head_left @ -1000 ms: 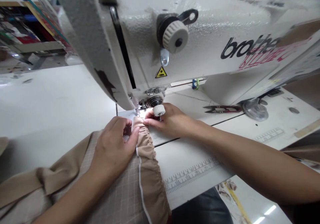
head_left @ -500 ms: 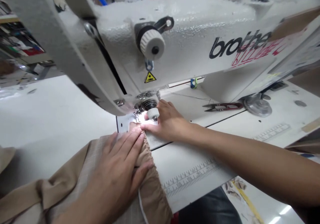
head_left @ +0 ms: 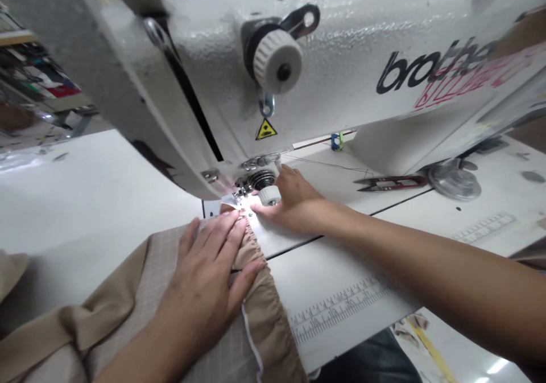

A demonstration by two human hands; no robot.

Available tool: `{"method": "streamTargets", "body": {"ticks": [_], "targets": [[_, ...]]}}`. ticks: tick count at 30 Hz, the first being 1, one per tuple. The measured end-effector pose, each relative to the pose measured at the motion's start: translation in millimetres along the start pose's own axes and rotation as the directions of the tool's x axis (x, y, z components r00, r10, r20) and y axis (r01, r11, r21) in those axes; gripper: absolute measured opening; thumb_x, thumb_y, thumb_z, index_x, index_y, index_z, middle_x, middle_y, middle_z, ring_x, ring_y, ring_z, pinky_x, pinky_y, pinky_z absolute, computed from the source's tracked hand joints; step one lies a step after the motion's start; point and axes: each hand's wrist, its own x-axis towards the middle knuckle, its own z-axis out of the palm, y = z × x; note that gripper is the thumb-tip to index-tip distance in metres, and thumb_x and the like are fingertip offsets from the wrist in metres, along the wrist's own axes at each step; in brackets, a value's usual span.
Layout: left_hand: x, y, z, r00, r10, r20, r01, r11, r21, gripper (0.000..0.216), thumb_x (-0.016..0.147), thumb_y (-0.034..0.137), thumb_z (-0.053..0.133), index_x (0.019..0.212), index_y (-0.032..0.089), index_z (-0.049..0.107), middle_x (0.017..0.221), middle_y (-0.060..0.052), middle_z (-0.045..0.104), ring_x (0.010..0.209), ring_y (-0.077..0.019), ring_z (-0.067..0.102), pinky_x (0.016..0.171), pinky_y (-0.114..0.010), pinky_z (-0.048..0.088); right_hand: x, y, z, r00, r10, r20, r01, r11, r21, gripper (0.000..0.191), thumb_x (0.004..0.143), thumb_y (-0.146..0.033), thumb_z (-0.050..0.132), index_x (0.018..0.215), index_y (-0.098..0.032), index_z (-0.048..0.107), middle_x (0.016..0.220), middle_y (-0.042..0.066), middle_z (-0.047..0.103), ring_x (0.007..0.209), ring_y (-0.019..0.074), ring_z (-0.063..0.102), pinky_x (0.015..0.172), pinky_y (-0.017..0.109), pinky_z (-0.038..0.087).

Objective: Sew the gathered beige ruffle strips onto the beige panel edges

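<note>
**Gathered tan fabric strip lies beneath a flat left hand at the sewing machine**

The strip, ruffled along its right edge, runs from the bottom of the view up to the brightly lit metal presser foot. Glare makes the spot hard to read, so whether the strip's far end lies under the foot or just before it, I cannot tell. A thin white piping follows the strip's left edge, beside the pale checked cloth. Further left, a plain tan band lies in folds along that cloth.

The left hand rests palm down across the checked cloth and the strip, its four fingers stretched forward and fairly close together, its thumb spread wide onto the gathers. The right hand reaches in from the right to the foot, near the strip's end; its fingertips are partly hidden behind a small white ribbed dial, and I cannot tell whether they hold anything.

Above both hands stands the white metal sewing machine, with a larger white ribbed knob and a yellow warning triangle. Right of the right hand, dark red-handled thread snips lie on the white tabletop, next to a clear round plastic piece. Printed ruler marks run below the right forearm.
</note>
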Motion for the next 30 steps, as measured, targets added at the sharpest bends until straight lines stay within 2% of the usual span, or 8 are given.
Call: {"method": "streamTargets", "body": {"ticks": [4,7,12,16,22,24,27,30], "targets": [[-10,7,-1,0.999,0.037,-0.035,-0.036,0.999,0.030,0.047,0.105,0.039,0.048,0.141,0.009,0.051,0.143,-0.021,0.061,0.136,-0.0349,0.052,0.121,-0.057,0.027,-17,-10,-11,0.970,-0.180,0.165,0.164,0.981,0.106,0.018,0.098,-0.032,0.064,0.109,-0.024,0.076,0.112,0.006,0.073,0.107,0.0251,0.065,0.092,0.040,0.048],[-15,9,-2,0.998,0.038,-0.044,-0.036,0.998,0.050,0.044,0.104,0.038,0.049,0.138,0.009,0.052,0.144,-0.023,0.060,0.137,-0.0361,0.051,0.120,-0.059,0.029,-28,-13,-12,0.921,-0.286,0.266,0.297,0.955,-0.003,0.027,0.105,-0.036,0.057,0.124,-0.029,0.075,0.125,0.007,0.070,0.116,0.0279,0.061,0.103,0.046,0.041],[-13,8,-2,1.000,0.020,-0.018,-0.019,0.999,0.042,0.047,0.105,0.038,0.047,0.142,0.009,0.052,0.146,-0.023,0.059,0.137,-0.0369,0.052,0.117,-0.061,0.030,-29,-5,-9,0.937,-0.273,0.220,0.314,0.931,-0.183,0.037,0.105,-0.040,0.055,0.137,-0.027,0.069,0.134,0.013,0.064,0.125,0.0344,0.052,0.107,0.052,0.036],[-3,3,0,1.000,-0.020,-0.004,0.021,0.999,0.031,0.047,0.106,0.041,0.043,0.139,0.009,0.055,0.142,-0.022,0.063,0.133,-0.0378,0.056,0.114,-0.064,0.033,-24,0,-12,0.948,-0.244,0.206,0.290,0.927,-0.239,0.037,0.105,-0.038,0.052,0.133,-0.021,0.070,0.126,0.016,0.062,0.123,0.0351,0.052,0.104,0.051,0.037],[10,-2,4,0.993,-0.116,0.021,0.115,0.993,0.030,0.051,0.106,0.048,0.038,0.136,0.012,0.059,0.142,-0.022,0.064,0.137,-0.0397,0.054,0.114,-0.067,0.035,-19,-2,-18,0.967,-0.160,0.199,0.203,0.954,-0.220,0.033,0.103,-0.037,0.057,0.128,-0.021,0.070,0.125,0.013,0.062,0.124,0.0330,0.052,0.106,0.049,0.038],[9,-1,5,0.992,-0.127,0.020,0.127,0.992,0.027,0.051,0.106,0.048,0.040,0.137,0.012,0.058,0.143,-0.022,0.063,0.138,-0.0391,0.053,0.115,-0.066,0.034,-21,-2,-19,0.961,-0.198,0.195,0.230,0.960,-0.158,0.030,0.103,-0.035,0.058,0.125,-0.021,0.072,0.125,0.013,0.063,0.122,0.0315,0.054,0.106,0.047,0.039],[2,4,4,0.997,-0.077,-0.007,0.077,0.997,0.026,0.048,0.106,0.044,0.043,0.137,0.010,0.057,0.143,-0.022,0.062,0.136,-0.0385,0.054,0.116,-0.064,0.032,-26,-3,-17,0.915,-0.320,0.247,0.346,0.936,-0.070,0.032,0.105,-0.038,0.056,0.130,-0.025,0.071,0.129,0.011,0.065,0.121,0.0305,0.056,0.106,0.046,0.040],[-4,9,4,0.999,-0.022,-0.036,0.023,0.999,0.049,0.044,0.106,0.038,0.045,0.135,0.007,0.056,0.143,-0.024,0.062,0.136,-0.0381,0.053,0.116,-0.062,0.030,-30,-3,-13,0.898,-0.348,0.267,0.394,0.909,-0.139,0.040,0.107,-0.042,0.052,0.142,-0.028,0.064,0.136,0.013,0.064,0.124,0.0342,0.053,0.106,0.052,0.038]]}}
